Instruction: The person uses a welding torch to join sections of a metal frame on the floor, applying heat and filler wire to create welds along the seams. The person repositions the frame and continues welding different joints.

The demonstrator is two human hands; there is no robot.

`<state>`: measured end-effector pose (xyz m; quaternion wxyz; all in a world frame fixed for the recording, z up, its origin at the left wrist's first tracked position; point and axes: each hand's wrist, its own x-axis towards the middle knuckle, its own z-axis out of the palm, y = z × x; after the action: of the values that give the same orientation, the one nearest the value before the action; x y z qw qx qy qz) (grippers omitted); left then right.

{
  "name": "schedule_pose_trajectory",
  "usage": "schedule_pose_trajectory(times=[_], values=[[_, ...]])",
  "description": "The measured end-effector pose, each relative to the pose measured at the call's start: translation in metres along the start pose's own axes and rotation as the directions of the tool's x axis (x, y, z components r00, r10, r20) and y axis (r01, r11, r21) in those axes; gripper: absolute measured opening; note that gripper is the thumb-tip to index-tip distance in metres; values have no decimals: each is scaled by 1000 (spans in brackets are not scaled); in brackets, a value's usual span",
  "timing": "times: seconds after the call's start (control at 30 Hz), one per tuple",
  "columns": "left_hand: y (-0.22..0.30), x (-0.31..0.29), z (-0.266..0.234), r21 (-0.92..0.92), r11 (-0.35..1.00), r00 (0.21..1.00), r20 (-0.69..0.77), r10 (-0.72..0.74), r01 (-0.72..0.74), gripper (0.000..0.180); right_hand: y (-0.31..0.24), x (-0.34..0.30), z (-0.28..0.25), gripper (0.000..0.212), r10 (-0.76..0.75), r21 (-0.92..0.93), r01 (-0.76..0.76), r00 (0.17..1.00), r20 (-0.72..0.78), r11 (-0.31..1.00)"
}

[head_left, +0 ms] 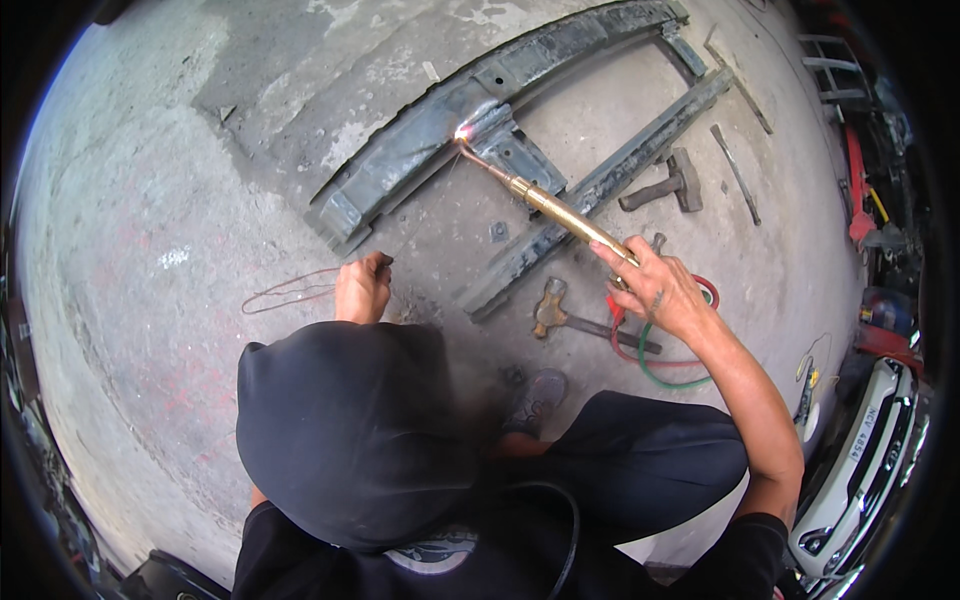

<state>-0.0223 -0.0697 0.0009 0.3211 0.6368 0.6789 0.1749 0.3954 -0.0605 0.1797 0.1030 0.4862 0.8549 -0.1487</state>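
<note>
My right hand (655,283) grips a brass gas torch (565,214). Its bent copper tip reaches the grey metal beam frame (420,125), where a spot beside a bracket glows orange-white. Closer to me, my left hand (363,287) is closed, fingertips pinched, with a looped thin wire (285,290) running out of it to the left. The frame, a curved beam joined to a straight bar, lies on the concrete floor. Dark cloth hides most of my left forearm.
A hammer (590,318) lies below the torch, beside red and green hoses (690,378). Beyond the bar are a short-handled hammer (670,182), a metal chisel-like bar (737,175) and a thin rod (745,85). A white vehicle front panel (850,475) stands at the right edge.
</note>
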Motion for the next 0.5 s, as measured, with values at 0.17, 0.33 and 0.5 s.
schedule_pose_trajectory(times=[0.17,0.33,0.5], values=[[-1,1,-1,-36,999,1000,4,-16,16,17,-2,0,-2,80,13,-8,-12,1000,23,1000],[-4,3,-1,-17,1000,1000,0,-10,9,17,-2,-1,-2,81,14,-4,-14,1000,28,1000],[-9,4,1,-11,1000,1000,10,11,-11,17,-1,-2,0,80,19,-13,-19,1000,19,1000]])
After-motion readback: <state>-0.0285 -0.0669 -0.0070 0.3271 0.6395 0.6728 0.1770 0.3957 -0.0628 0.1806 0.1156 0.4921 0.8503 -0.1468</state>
